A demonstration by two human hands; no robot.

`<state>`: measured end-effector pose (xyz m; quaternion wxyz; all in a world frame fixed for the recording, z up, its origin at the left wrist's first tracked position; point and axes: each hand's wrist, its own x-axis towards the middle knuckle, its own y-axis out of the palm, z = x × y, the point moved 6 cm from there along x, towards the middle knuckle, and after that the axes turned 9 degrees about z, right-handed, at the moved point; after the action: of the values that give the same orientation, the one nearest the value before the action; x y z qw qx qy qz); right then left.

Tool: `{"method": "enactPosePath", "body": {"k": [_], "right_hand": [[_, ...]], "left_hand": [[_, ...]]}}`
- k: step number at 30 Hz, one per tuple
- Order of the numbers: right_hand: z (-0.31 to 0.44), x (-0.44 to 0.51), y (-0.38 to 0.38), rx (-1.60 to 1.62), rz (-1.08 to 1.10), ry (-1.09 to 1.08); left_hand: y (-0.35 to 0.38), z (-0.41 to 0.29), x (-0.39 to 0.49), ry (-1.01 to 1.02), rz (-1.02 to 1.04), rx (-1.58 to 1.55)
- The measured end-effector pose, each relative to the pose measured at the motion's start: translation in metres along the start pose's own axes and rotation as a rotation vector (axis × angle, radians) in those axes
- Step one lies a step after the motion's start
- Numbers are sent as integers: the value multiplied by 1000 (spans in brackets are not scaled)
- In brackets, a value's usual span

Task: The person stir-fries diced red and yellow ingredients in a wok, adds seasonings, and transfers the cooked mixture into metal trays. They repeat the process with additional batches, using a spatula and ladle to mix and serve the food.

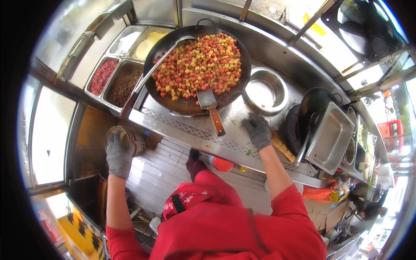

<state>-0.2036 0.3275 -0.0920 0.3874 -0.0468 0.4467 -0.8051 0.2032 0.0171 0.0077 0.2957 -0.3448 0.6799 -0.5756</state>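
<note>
My left hand (119, 156), in a grey glove, reaches over the mouth of a round tub (139, 145) below the counter's left end. Its fingertips overlap the opening, and whether they grip anything is hidden. My right hand (257, 131), also gloved, is over the steel counter with its fingers bent and blurred. Close to it are stacked steel bowls (265, 91) and a bamboo wok brush (282, 146). A large wok (182, 109) holds diced red and yellow food (201, 65). A wood-handled spatula (207, 99) and a long-handled ladle (159, 61) rest across its rim.
Steel pans of red chopped food (103, 72), dark seasoning (122, 86), yellow paste (149, 40) and white contents (127, 38) line the left. At right are a smaller black wok (307, 105) and a tilted steel pan (331, 136). A red container (222, 164) is under the counter edge.
</note>
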Motion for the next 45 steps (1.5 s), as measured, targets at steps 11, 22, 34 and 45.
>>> {"method": "enactPosePath", "body": {"k": [11, 22, 34, 45], "right_hand": [[171, 116, -51, -554, 825, 170], [124, 165, 60, 194, 586, 476], [265, 128, -3, -707, 433, 268], [170, 118, -40, -429, 490, 629]], "left_hand": [[62, -13, 228, 36, 520, -189], [84, 20, 219, 146, 637, -688], [-21, 50, 202, 409, 674, -393], [103, 10, 262, 46, 925, -779]]}}
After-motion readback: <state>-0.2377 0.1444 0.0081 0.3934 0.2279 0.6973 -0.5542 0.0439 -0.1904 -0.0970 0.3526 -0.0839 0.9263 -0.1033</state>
